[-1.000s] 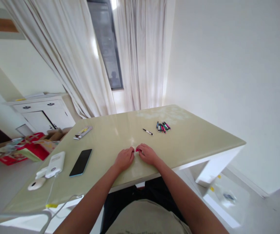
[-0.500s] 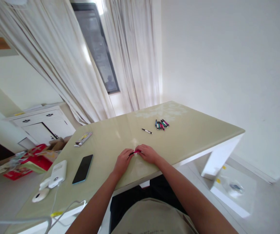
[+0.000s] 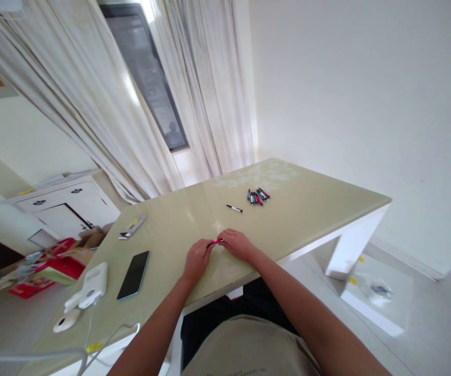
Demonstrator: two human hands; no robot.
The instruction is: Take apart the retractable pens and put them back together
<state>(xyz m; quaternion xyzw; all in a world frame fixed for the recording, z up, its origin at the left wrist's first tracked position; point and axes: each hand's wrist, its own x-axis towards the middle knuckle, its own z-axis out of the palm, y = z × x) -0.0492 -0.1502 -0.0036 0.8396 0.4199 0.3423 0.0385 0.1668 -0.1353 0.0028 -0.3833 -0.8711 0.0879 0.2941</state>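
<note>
Near the table's front edge, a slim pink-and-black pen lies between my two hands. My left hand is closed on its dark end, and my right hand has its fingers closed on the pink end. Fingers cover much of the pen, so its tip cannot be made out. Beyond my hands lies a single black-and-white pen. Farther to the right is a pile of several coloured pens.
On the left of the table are a dark phone, a small flat box and a white device with a cable. A rounded white object lies near the left edge. The wall stands behind the table.
The camera view has shifted slightly. Both hands keep hold of the pen, which now lies a little more level, with less of its dark end showing.
</note>
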